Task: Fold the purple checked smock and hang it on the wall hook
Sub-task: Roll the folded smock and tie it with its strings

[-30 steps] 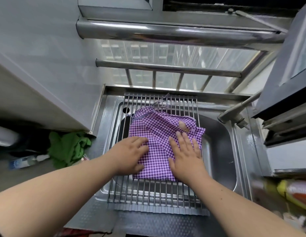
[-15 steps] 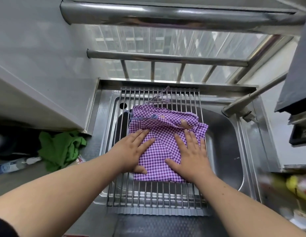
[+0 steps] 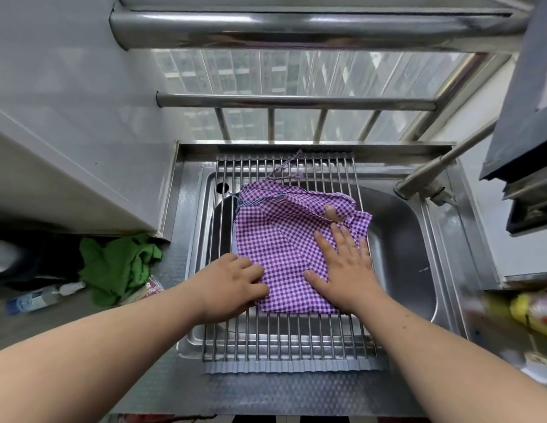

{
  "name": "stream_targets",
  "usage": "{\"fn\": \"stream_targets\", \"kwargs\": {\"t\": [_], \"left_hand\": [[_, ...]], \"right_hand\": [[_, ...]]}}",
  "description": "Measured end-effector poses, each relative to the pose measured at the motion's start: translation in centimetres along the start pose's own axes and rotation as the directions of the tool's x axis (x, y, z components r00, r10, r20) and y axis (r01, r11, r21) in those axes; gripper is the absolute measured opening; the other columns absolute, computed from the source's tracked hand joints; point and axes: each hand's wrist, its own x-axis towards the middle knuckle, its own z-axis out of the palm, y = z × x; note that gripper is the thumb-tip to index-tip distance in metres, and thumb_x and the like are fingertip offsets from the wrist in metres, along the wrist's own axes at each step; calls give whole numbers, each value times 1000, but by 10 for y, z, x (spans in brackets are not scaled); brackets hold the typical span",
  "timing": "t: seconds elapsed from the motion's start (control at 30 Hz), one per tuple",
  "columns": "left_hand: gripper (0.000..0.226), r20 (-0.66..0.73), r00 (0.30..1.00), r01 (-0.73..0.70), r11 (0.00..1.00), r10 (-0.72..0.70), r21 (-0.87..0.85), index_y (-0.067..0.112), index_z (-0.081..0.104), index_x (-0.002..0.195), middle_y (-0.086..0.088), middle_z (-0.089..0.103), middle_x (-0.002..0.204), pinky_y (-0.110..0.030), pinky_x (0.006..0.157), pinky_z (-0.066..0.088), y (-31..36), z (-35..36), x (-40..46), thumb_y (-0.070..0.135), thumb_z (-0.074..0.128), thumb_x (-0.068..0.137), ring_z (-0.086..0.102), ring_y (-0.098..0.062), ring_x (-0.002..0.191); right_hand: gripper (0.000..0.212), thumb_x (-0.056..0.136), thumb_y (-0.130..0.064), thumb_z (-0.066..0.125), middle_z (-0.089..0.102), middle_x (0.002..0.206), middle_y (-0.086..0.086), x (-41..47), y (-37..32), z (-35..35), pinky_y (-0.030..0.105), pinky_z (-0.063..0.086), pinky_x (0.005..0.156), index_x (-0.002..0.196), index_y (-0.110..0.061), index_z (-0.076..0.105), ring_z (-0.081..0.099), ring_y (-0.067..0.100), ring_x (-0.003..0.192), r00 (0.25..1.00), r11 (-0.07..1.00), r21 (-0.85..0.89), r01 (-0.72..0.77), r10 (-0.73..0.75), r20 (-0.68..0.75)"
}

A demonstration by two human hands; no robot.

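Note:
The purple checked smock (image 3: 284,239) lies folded into a rough square on a steel bar rack (image 3: 296,346) laid over the sink. Its thin ties trail off toward the back of the rack. My right hand (image 3: 345,270) presses flat on the smock's right half, fingers straight and spread. At the smock's lower left edge is my left hand (image 3: 232,285), with its fingers curled against that edge and seemingly holding it. No wall hook is in view.
The steel sink (image 3: 403,254) lies open to the right of the rack, with a faucet (image 3: 434,178) at its back right corner. A green cloth (image 3: 119,264) and a plastic bottle (image 3: 37,297) lie on the counter at left. Window bars (image 3: 296,102) run behind the sink.
My left hand slid off the middle of the smock to its lower left edge and curled its fingers. My right hand stayed flat on the cloth. The upper part now lies smoother.

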Motion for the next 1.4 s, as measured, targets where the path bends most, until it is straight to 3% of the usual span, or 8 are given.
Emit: {"fn": "stream_targets", "kwargs": {"t": [0.33,0.5,0.6,0.77,1.03,1.2,1.3,1.4], "left_hand": [[18,-45,994,-100,992,104,81,28,60,98,7,63,99,-33,58,48,-13,-6,-15,25,71,84,54,-17,79],[26,18,1000,-14,998,13,60,28,68,117,4,53,153,-41,89,56,-22,4,-15,27,68,92,57,-22,122],[55,168,984,58,998,-51,-36,27,46,149,4,30,169,-45,117,40,-14,4,-11,49,47,98,39,-23,145],[85,259,952,165,986,-163,13,25,13,166,-4,3,175,-44,128,22,-12,2,-12,62,44,97,17,-28,156],[64,159,949,282,959,-273,-38,19,19,165,-10,15,173,-43,124,30,5,-4,-1,20,31,102,27,-31,152],[58,113,938,338,937,-328,-84,27,43,155,0,36,165,-42,117,42,-2,-3,10,14,53,100,42,-26,144],[46,76,921,389,891,-382,-233,34,64,135,13,60,145,-40,108,50,-11,-4,14,15,58,94,56,-17,126],[30,161,867,486,727,-472,-485,35,72,121,13,72,118,-37,96,55,-20,-19,12,27,55,97,64,-11,108]], "right_hand": [[88,93,-85,12,-29,173,-1,-1,9,-1,57,-12,129,166,-42,-14,-29,19,158,999,999,18,32,-32,4],[90,94,-85,13,-34,171,0,-3,8,1,57,-15,128,164,-41,-20,-33,20,156,999,999,-15,31,-30,19],[91,94,-85,14,-34,171,2,-2,8,2,57,-16,127,164,-40,-22,-34,21,156,999,999,-37,31,-31,17],[92,95,-84,17,-32,172,4,-4,9,-2,52,-19,127,165,-38,-21,-32,22,157,998,997,-59,54,-53,20],[92,96,-82,20,-34,171,5,-4,8,-6,50,-17,128,165,-37,-22,-33,22,157,997,997,-46,60,-58,58],[93,95,-82,23,-29,173,5,-3,7,-9,49,-18,128,165,-38,-19,-28,22,159,997,998,-37,59,-57,52],[91,94,-84,22,-17,177,3,-6,6,-18,51,-16,129,168,-40,-7,-17,22,162,998,998,-4,58,-58,37],[83,93,-82,17,5,178,-1,-16,11,-32,52,-12,130,167,-43,19,-1,18,164,996,994,69,86,-87,12]]}}
